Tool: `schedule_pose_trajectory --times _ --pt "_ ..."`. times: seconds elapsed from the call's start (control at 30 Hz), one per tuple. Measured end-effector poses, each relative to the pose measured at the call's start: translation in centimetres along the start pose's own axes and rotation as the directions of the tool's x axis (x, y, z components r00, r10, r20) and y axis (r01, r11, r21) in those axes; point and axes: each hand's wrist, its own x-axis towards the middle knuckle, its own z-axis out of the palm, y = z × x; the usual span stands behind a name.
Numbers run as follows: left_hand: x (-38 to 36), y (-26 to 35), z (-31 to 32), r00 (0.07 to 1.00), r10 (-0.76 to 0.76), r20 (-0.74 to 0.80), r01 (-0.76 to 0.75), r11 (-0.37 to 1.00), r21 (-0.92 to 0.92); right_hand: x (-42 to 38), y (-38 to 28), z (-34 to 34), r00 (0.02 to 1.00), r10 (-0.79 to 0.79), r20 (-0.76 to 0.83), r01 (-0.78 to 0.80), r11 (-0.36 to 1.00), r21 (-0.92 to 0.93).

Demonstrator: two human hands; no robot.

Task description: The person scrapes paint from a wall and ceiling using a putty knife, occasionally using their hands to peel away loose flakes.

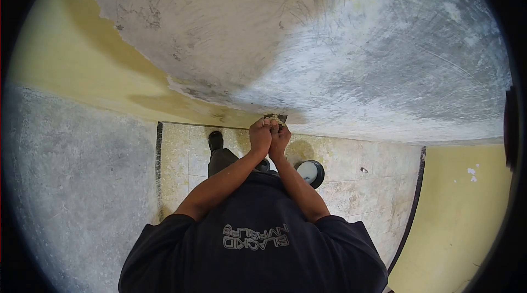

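My left hand (pixel 260 136) and my right hand (pixel 280 140) are side by side, closed together at the wall in front of me. Between their fingertips is a small dark, flat-edged piece (pixel 282 118) with pale, ragged material on it; I cannot tell what kind of tool it is. It sits right at the lower part of the wall (pixel 351 73), whose surface here is bare, grey and white with scrape marks. Yellow paint (pixel 82 62) with a jagged edge borders the bare patch on the left.
A dark bucket (pixel 320 176) with whitish contents stands on the floor to the right of my legs. My dark shoe (pixel 216 140) is near the wall's foot. Pale, stained tiles (pixel 357 205) cover the floor. A grey wall (pixel 82 183) rises on the left, a yellow one (pixel 461 210) on the right.
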Motion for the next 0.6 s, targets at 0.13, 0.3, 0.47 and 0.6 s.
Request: schedule_pose_trajectory --times 0.13,0.3,0.47,0.6 --pt "0.9 0.1 0.5 0.997 0.063 -0.034 -0.064 0.997 -0.042 0.1 -4.3 -0.1 0.996 -0.085 -0.039 0.090 0.984 0.155" --pt "0.2 -0.6 0.2 1.000 -0.002 -0.011 0.002 1.000 -0.001 1.0 -2.6 -0.6 0.987 -0.161 -0.017 0.159 0.983 -0.086" --pt "0.4 -3.5 0.6 0.976 -0.197 0.094 0.214 0.948 -0.234 0.0 0.3 -0.6 0.981 -0.191 -0.034 0.188 0.980 -0.067" --pt "0.5 -4.0 0.8 0.986 -0.097 0.138 0.125 0.970 -0.207 0.4 0.0 -0.9 0.997 -0.077 -0.015 0.073 0.980 -0.183"
